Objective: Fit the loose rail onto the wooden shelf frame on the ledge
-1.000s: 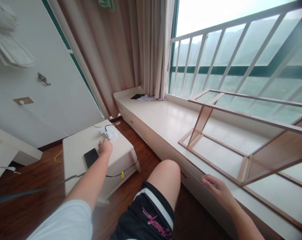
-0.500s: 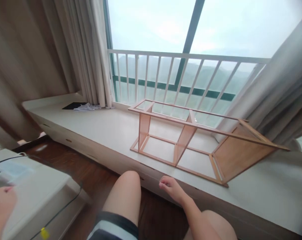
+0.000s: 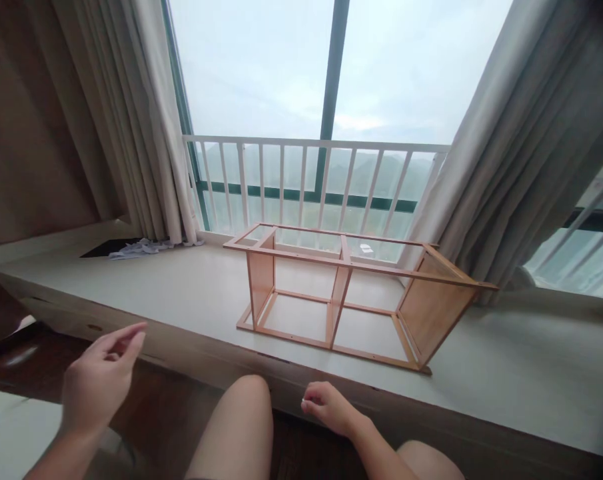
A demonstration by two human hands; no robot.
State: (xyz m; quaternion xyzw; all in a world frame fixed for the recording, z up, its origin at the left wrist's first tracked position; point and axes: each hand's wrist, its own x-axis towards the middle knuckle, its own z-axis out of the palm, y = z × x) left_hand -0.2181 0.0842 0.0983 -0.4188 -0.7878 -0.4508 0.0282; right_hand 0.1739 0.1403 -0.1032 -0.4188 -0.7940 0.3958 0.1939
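My left hand is raised at the lower left, thumb and forefinger drawn close in a pinch; whatever is between them is too small to make out. Beside my bare knee, my right hand rests with its fingers curled under, just below the front edge of the window seat. A light wooden shelf frame lies on its side on the seat, straight ahead and beyond both hands. Neither hand touches it.
Curtains hang at the left and right of the window, with a white railing behind the frame. Crumpled white stuff lies at the seat's far left. A pale bedside table corner shows at the bottom left.
The view has swung right from the bedside table to the window. My left hand has left the table top and risen into the air in a pinch; my right hand has curled by the seat edge.
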